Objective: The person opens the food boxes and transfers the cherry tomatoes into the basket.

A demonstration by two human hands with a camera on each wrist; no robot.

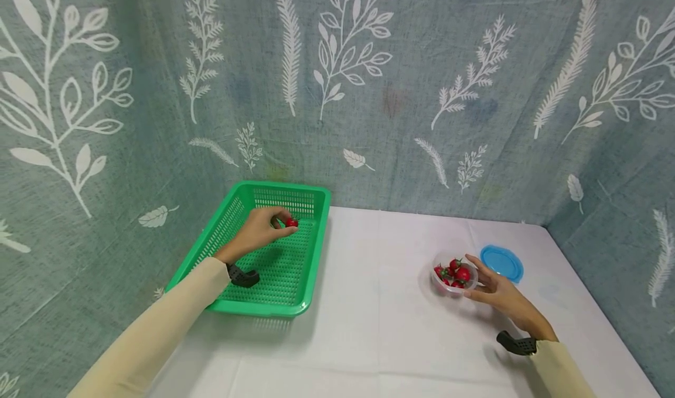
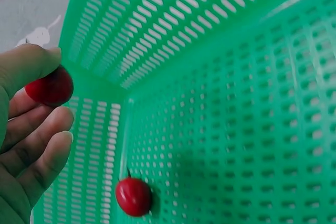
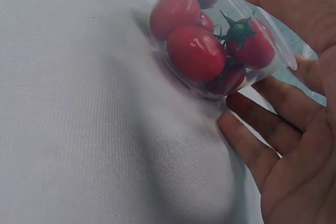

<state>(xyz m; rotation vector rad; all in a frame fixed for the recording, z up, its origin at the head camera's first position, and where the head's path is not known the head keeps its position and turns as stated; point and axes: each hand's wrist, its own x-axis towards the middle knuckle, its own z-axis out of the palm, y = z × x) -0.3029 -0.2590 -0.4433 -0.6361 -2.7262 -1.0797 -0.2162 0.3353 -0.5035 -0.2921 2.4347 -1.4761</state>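
My left hand (image 1: 278,221) reaches into the far end of a green slotted basket (image 1: 311,251) and pinches a red cherry tomato (image 2: 50,85) between thumb and fingers. A second cherry tomato (image 2: 133,196) lies on the basket floor just below it. On the right of the table, my right hand (image 1: 482,281) cups a small clear plastic container (image 1: 443,285) from its right side, thumb over the far rim and fingers along the near side. The container holds several red cherry tomatoes (image 3: 195,51) with green stems.
A round blue lid (image 1: 502,262) lies flat just behind and to the right of the container. The table wears a white cloth (image 1: 369,304). A grey-green cloth with a leaf print hangs close behind and at both sides.
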